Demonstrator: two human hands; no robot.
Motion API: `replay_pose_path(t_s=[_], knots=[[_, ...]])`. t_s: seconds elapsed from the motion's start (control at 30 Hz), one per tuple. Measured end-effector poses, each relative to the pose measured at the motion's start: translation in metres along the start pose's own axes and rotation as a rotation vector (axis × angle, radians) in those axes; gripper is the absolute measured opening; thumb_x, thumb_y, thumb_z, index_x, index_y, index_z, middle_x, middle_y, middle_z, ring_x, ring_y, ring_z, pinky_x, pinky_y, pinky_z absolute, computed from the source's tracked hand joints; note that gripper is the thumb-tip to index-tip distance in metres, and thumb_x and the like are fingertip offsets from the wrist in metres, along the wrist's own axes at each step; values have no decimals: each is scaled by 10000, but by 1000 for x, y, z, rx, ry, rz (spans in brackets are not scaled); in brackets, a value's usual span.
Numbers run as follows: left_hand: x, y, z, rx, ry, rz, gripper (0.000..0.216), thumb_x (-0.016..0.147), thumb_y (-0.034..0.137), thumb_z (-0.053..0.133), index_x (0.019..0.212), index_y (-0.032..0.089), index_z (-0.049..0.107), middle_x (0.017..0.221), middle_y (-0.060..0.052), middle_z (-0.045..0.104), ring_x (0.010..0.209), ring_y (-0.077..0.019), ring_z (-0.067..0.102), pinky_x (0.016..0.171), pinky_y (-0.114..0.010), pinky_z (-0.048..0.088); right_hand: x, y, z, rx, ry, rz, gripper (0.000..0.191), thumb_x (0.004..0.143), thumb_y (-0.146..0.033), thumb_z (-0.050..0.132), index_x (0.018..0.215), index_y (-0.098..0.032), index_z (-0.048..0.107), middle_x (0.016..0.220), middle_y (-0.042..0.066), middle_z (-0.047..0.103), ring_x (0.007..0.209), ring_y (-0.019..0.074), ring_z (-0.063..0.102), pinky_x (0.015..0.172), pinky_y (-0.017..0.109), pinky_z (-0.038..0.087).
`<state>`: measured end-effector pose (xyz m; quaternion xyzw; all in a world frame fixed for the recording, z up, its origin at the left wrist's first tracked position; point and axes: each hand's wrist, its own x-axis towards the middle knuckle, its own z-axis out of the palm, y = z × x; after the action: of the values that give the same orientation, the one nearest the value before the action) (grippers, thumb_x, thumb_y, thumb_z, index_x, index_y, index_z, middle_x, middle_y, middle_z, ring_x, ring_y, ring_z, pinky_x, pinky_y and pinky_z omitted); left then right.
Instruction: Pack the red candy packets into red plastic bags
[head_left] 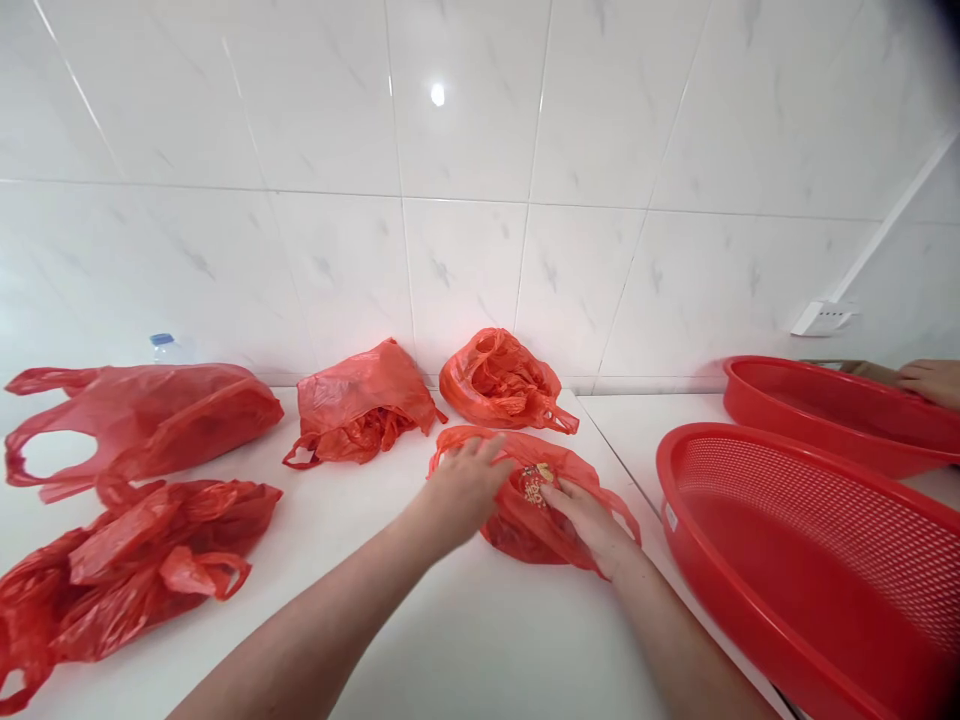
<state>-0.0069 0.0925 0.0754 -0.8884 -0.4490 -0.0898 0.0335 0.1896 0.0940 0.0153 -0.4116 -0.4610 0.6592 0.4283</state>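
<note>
A thin red plastic bag (517, 545) lies in front of me, its mouth spread toward me. In its opening shows a small packet with a red and gold pattern (534, 484); I cannot make out its contents. My right hand (589, 518) reaches into the bag from the right, its thumb and fingers closed at the packet's edge. Above the bag's left side is my left hand (471, 487), fingers stretched out and apart, holding nothing. The bag's film hides whatever else lies inside.
Crumpled red bags lie behind (499, 375), at back left (367, 395) and at left (187, 410) (142, 570). A large red basket (750, 590) stands to the right, with another red basin (810, 420) behind it. Another person's hand (930, 382) rests at that basin. A tiled wall closes the back.
</note>
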Motion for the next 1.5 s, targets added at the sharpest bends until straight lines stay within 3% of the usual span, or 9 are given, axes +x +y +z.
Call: replay_pose_path(t_s=[0.13,0.27,0.33,0.5,0.67,0.77,0.93,1.2,1.5], knots=[[3,-39,13,-14,-152,-153,358,613,322,762,941,208,673,1442,-123,419,1222,-375,470,955,-512,410,3,4,-21,144,-118,42,320,815,-431,627,1050,-213,622,994,59,705,852,216,674,750,352,527],[-19,-54,5,-202,-334,-128,304,615,428,743,868,271,681,1455,-32,427,962,-286,652,670,-346,526,0,0,-27,170,-167,100,324,830,-403,608,1089,-208,610,996,56,699,798,175,671,626,262,517],[-28,-51,-5,-330,-256,-142,234,694,437,690,850,265,661,1481,-21,387,862,-246,675,602,-325,515,0,-1,-25,197,-173,121,330,831,-406,600,1100,-215,609,985,53,699,778,169,669,585,244,512],[-33,-13,-14,-273,300,2,177,908,301,461,871,212,609,1194,-95,630,996,-234,628,829,-367,491,0,6,-16,111,-209,129,319,835,-439,584,1053,-207,604,730,13,681,444,94,564,379,179,415],[-26,6,24,-270,119,-13,439,836,217,542,1269,240,467,1176,-92,635,1075,-258,590,850,-403,501,-1,15,-9,14,-311,163,403,841,-435,590,1179,-225,525,681,-7,663,388,89,539,356,175,409],[-30,-12,45,-198,-29,-185,852,627,255,724,1396,244,358,1373,-149,482,1221,-387,472,909,-528,457,3,14,-12,106,-162,83,367,847,-431,581,1138,-209,552,702,15,679,386,72,508,353,167,376],[-51,-38,48,-308,-201,-203,923,632,228,681,1451,331,269,1453,-100,406,1243,-381,474,906,-466,483,14,12,-22,376,167,77,225,838,-416,575,896,-203,622,702,33,682,437,78,494,392,191,362],[-62,-34,58,-421,236,-146,379,847,259,552,1225,280,571,1298,-74,572,1180,-267,541,969,-423,460,7,17,-6,73,89,-21,367,844,-533,530,757,-183,598,633,30,649,421,87,458,411,226,337],[-63,-29,90,-523,96,-179,1063,594,187,718,1485,220,140,1403,-138,465,1299,-332,397,1016,-496,405,-2,16,24,-219,174,-102,423,763,-456,662,1096,-224,541,926,39,659,794,199,631,622,297,518]])
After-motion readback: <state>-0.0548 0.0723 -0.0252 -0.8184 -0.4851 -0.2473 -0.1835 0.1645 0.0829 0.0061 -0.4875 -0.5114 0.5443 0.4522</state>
